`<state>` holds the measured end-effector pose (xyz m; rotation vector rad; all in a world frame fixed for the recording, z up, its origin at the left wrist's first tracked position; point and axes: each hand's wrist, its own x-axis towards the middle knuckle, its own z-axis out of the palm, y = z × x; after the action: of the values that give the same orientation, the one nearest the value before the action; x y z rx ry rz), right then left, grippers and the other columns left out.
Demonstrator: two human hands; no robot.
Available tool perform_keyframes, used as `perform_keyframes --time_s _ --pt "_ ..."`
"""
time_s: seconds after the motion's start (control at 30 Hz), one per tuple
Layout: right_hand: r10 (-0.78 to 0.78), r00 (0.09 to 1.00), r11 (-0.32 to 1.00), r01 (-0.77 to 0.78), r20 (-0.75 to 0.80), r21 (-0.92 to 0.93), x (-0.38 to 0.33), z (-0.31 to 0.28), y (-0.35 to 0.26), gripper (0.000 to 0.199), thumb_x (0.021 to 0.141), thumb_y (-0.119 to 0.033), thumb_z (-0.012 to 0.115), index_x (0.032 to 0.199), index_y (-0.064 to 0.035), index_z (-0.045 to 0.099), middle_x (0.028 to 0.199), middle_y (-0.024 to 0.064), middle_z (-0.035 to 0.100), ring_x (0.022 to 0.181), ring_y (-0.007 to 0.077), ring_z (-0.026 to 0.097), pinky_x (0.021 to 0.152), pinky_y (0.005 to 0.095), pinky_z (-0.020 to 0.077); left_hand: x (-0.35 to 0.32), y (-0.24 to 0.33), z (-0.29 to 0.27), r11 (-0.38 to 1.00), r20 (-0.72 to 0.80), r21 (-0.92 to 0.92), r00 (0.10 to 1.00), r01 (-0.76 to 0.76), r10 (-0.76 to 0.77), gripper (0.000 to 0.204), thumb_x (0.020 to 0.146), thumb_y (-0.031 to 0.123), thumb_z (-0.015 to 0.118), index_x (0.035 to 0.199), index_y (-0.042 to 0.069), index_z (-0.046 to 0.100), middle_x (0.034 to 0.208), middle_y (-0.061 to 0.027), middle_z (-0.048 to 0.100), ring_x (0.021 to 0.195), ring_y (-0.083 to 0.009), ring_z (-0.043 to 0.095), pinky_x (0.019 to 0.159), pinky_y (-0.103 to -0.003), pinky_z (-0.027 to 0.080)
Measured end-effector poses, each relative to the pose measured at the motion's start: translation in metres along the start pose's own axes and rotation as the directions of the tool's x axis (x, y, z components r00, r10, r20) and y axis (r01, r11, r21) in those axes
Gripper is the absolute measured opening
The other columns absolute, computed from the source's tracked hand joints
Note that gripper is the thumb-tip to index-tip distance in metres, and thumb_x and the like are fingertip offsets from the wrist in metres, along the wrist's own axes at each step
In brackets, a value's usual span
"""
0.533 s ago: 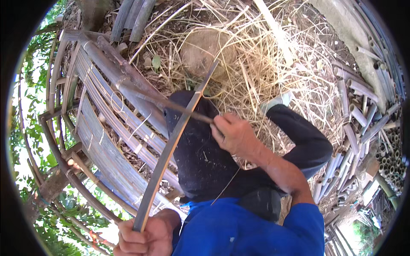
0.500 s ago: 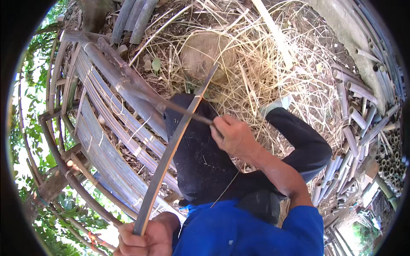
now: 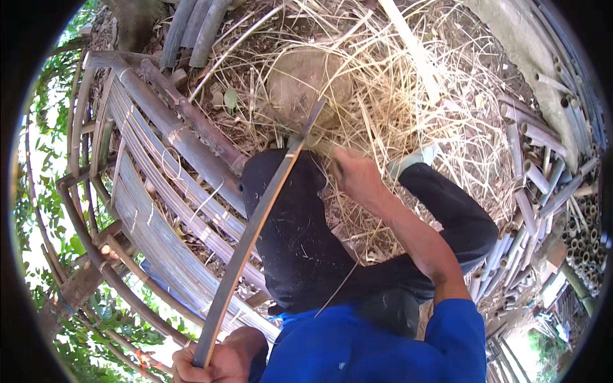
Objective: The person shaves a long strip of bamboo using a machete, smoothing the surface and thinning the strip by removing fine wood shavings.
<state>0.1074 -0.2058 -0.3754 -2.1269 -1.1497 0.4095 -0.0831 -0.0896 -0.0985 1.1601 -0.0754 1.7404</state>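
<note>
My left hand [image 3: 222,365], low at the left, is closed around the near end of a long bamboo strip [image 3: 251,242]. The strip is dark on one face and pale along its edge. It slants up and away across my right-bent leg's dark trousers [image 3: 290,236], its far end narrowing over a round wooden block [image 3: 305,80]. My right hand [image 3: 361,179] is closed on the handle of what looks like a knife [image 3: 314,144]. Its blurred blade points left toward the strip near the knee; whether they touch, I cannot tell.
Pale shavings [image 3: 383,121] cover the ground around the block. On the left stands a slatted bamboo bench [image 3: 153,198], with a curved bamboo frame beyond. Cut bamboo poles [image 3: 543,140] are piled at the right, and several lie at the far left.
My right hand has moved away and slightly right, taking the blade farther along the strip toward its far end. My left hand and the strip's near end have shifted slightly nearer.
</note>
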Motion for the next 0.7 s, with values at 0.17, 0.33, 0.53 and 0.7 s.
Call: perform_keyframes --time_s 0.17,0.33,0.53,0.7 --pt "0.368 0.928 0.93 -0.367 0.064 -0.031 0.01 0.041 0.098 0.016 0.1 -0.02 0.057 0.102 -0.0061 0.049 0.074 0.0223 0.063 0.061 0.0409 0.063 0.057 0.0504 0.0522 0.004 0.002 0.0 0.998 0.044 -0.007 0.997 0.061 -0.06 0.046 0.108 0.055 0.04 0.085 0.015 0.044 0.068 0.0067 0.031 0.047 -0.0054 0.02 0.044 -0.024 0.016" --pt "0.447 0.891 0.893 -0.44 0.081 -0.09 0.012 0.035 0.11 0.021 0.097 -0.02 0.059 0.106 -0.0034 0.049 0.077 0.0263 0.066 0.067 0.0449 0.064 0.062 0.0545 0.0514 0.01 0.001 0.007 0.997 0.043 0.064 0.998 0.033 -0.035 0.046 0.108 0.055 0.039 0.089 0.014 0.048 0.066 0.0056 0.031 0.048 -0.0067 0.024 0.044 -0.023 0.023" --pt "0.01 1.0 1.0 -0.01 -0.006 -0.007 -0.012 -0.019 -0.044 0.017 0.095 -0.016 0.064 0.101 -0.0055 0.052 0.076 0.0175 0.06 0.059 0.0341 0.064 0.051 0.0424 0.0534 0.007 0.013 -0.005 0.986 0.014 0.166 1.0 0.015 -0.018 0.051 0.109 0.055 0.035 0.091 0.011 0.051 0.067 0.0033 0.033 0.052 -0.0091 0.031 0.045 -0.025 0.03" --pt "-0.191 0.976 0.974 0.201 -0.104 0.103 -0.022 -0.026 -0.078 0.014 0.096 -0.013 0.065 0.096 -0.0053 0.053 0.08 0.0163 0.06 0.062 0.032 0.064 0.05 0.0416 0.0526 0.002 0.013 0.002 0.967 -0.04 0.257 0.999 -0.002 0.013 0.052 0.108 0.056 0.035 0.088 0.01 0.05 0.068 0.0037 0.032 0.051 -0.0087 0.029 0.045 -0.025 0.03"
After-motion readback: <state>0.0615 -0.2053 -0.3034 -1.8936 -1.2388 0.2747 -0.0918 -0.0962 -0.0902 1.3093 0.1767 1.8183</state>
